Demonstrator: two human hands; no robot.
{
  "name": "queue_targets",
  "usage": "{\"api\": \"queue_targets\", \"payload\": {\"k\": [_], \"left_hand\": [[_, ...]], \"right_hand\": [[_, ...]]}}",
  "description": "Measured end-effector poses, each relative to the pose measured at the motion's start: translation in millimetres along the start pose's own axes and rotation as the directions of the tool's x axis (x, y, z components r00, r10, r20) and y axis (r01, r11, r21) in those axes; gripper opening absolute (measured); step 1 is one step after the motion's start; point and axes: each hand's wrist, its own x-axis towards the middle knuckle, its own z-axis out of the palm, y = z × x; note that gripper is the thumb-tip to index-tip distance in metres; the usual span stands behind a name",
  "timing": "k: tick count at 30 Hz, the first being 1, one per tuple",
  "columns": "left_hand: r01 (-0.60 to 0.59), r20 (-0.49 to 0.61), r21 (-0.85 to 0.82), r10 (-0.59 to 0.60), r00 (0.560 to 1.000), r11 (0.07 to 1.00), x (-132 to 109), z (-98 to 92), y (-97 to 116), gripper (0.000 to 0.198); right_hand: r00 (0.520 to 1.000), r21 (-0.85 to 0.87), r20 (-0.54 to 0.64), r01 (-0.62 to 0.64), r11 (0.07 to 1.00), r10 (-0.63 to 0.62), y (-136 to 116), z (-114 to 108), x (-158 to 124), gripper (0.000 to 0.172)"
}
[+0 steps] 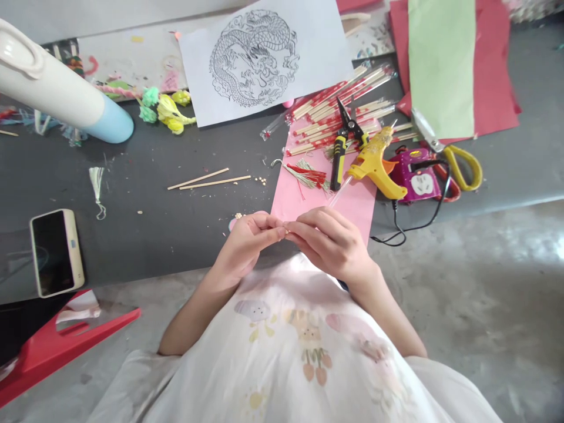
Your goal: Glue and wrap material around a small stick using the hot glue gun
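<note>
My left hand and my right hand meet at the table's front edge, fingertips pinched together. Between them shows a tiny pale bit, too small to name. Just behind my left hand lies a small round thing with pale crumbs on it, partly hidden. Two thin wooden sticks lie farther back, with small cut bits beside them. Under and behind my right hand is pink paper, bearing red and pale green tassels, yellow-black cutting pliers and a yellow glue gun.
Packets of chopsticks lie behind the pliers. Scissors, a purple pouch and a black cord are right. Coloured paper and a dragon drawing lie at the back. Leftward are a phone, tassel and white-blue bottle.
</note>
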Motion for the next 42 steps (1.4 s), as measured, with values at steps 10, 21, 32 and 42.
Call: {"api": "queue_targets", "payload": {"k": [10,21,32,42], "left_hand": [[-0.026,0.017,0.013,0.025,1.000,1.000,-0.1,-3.7,-2.6,0.019],[-0.032,0.013,-0.069,0.033,0.999,0.997,-1.9,-1.1,-1.8,0.016],[0.010,-0.082,-0.178,-0.025,0.996,0.984,-1.4,-0.7,-4.2,0.017],[-0.050,-0.106,-0.058,0.044,0.993,0.997,1.0,-4.3,-7.3,0.024]], "right_hand": [[0.999,0.081,-0.030,-0.036,0.996,0.038,0.1,4.3,2.5,0.021],[0.999,0.026,-0.030,-0.042,0.999,0.043,-1.4,4.5,2.7,0.018],[0.989,0.018,-0.090,-0.116,0.993,0.117,3.2,2.9,0.2,0.018],[0.983,0.051,-0.107,-0.144,0.988,0.149,4.9,2.3,0.6,0.019]]}}
